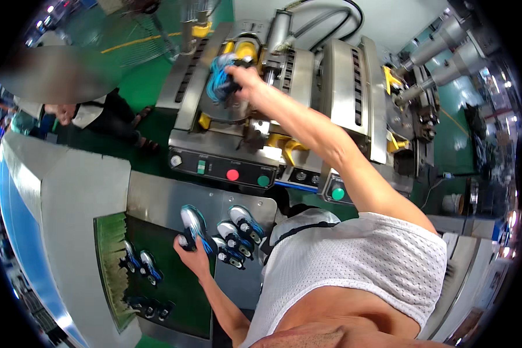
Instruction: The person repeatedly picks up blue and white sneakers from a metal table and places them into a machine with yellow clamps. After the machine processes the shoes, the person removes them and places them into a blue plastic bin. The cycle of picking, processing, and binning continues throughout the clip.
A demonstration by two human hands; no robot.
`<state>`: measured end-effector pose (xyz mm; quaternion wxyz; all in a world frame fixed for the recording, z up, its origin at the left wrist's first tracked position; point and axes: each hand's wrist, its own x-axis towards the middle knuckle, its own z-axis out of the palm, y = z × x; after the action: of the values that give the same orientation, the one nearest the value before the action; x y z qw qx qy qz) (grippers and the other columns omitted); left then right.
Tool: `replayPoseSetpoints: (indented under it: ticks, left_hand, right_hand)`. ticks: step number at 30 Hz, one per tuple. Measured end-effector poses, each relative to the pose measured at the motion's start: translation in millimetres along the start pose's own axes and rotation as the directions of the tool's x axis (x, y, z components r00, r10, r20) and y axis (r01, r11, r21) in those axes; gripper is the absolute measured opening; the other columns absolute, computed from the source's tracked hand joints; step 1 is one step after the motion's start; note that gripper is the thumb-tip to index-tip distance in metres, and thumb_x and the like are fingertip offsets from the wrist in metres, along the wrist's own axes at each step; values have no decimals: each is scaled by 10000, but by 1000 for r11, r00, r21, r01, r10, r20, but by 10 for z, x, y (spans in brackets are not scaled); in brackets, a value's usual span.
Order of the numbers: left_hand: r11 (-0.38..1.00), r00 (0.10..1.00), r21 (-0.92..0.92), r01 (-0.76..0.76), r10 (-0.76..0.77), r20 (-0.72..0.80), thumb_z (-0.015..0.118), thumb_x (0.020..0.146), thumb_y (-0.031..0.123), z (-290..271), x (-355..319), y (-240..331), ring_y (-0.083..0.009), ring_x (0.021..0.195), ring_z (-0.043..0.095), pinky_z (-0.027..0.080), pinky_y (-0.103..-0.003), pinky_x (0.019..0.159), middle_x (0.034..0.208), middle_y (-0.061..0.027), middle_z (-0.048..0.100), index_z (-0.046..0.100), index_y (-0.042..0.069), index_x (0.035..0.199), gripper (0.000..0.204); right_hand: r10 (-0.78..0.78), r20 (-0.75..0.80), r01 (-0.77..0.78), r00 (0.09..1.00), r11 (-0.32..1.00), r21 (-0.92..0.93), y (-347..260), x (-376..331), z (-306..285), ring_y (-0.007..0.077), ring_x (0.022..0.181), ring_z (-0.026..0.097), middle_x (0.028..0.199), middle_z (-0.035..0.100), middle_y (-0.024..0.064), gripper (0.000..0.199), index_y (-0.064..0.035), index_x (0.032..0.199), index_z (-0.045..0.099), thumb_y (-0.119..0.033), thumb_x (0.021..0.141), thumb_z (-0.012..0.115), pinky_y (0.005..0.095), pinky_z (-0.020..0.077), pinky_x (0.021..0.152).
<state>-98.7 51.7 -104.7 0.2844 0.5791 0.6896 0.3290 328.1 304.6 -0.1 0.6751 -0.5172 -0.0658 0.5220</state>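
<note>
My right hand [246, 80], its arm stretched over the machine, grips a dark shoe with bright blue laces [219, 81]. That shoe is at the left station of a metal press machine [185, 116], beside a yellow part; motion blurs it, so I cannot tell whether it touches the station. My left hand [196, 258] is low at the left, closed on a grey, black and blue shoe [194, 223] above the metal shelf [156, 194]. Just right of it, several similar shoes [235, 235] stand on the shelf.
More shoes [148, 267] lie on a dark green conveyor belt [185, 290] beside a bristle curtain [113, 261]. Red and green buttons [232, 175] line the machine's front panel. A second station [345, 87] stands at right. Another person [93, 110] is at far left.
</note>
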Motion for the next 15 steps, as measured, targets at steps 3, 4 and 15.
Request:
replayPoseSetpoints:
  ticks: [3, 4, 15]
  left_hand:
    - [972, 966, 40, 231, -225, -130, 759, 793, 123, -189, -522, -541, -324, 1122, 543, 416, -401, 991, 1203, -211, 550, 460, -24, 1283, 593]
    - [964, 948, -16, 266, -265, -174, 763, 787, 126, -208, -661, -660, -335, 1100, 561, 431, -410, 973, 1182, -215, 564, 462, -21, 1282, 598]
    - [936, 867, -47, 348, -341, -363, 765, 761, 97, 666, -1703, -1681, -304, 1180, 498, 385, -396, 1026, 1268, -193, 481, 410, -18, 1337, 686]
  right_hand:
    - [-325, -447, 64, 834, 861, -505, 301, 1327, 12, 210, 843, 640, 1019, 669, 139, 352, 62, 987, 665, -154, 719, 742, 393, 526, 705]
    - [-315, -503, 21, 805, 862, -506, 316, 1732, -156, 245, 885, 653, 1052, 673, 155, 364, 65, 1004, 664, -164, 730, 731, 395, 527, 737]
    - [-452, -599, -125, 661, 720, -682, 449, 2828, -653, 375, 1226, 516, 1345, 509, 164, 364, -67, 1303, 404, -165, 955, 450, 448, 438, 1025]
